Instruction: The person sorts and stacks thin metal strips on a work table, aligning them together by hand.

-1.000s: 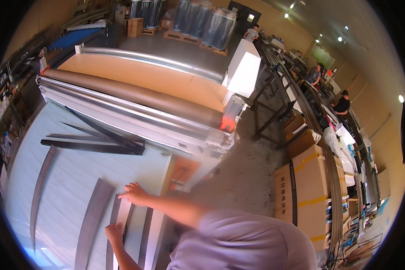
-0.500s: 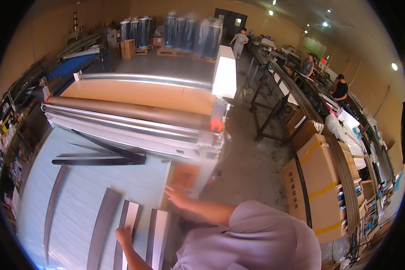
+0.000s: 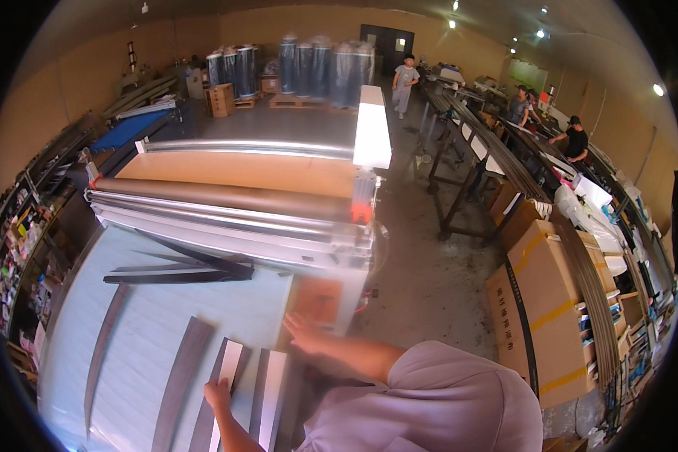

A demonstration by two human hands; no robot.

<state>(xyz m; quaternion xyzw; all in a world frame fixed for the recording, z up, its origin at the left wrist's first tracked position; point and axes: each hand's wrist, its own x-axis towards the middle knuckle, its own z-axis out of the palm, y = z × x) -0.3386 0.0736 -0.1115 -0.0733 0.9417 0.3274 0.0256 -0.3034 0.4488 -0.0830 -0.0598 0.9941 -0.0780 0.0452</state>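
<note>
My left hand [image 3: 218,395] is closed on the edge of a long dark grey strip [image 3: 232,354] with a white band along it, lying on the pale blue table top [image 3: 151,301]. A second dark-and-white strip [image 3: 273,384] lies to its right, by the table's near right edge. My right hand [image 3: 306,333] is stretched out past that strip, close to the table's right edge, fingers apart and holding nothing. Left of the held strip lie a wide dark strip [image 3: 181,384] and a narrow curved one [image 3: 102,354]. Several black strips [image 3: 188,276] lie crossed farther back.
A wide roller machine [image 3: 233,188] stands across the table's far end, with a white end housing [image 3: 373,126]. To the right are a large cardboard box [image 3: 539,316] and racks of long bars [image 3: 497,143]. One person [image 3: 404,83] stands in the aisle; others work farther right.
The whole view has shifted slightly, the table now sitting a little lower and farther right. My left hand stays on the same strip. The person in the aisle has changed posture.
</note>
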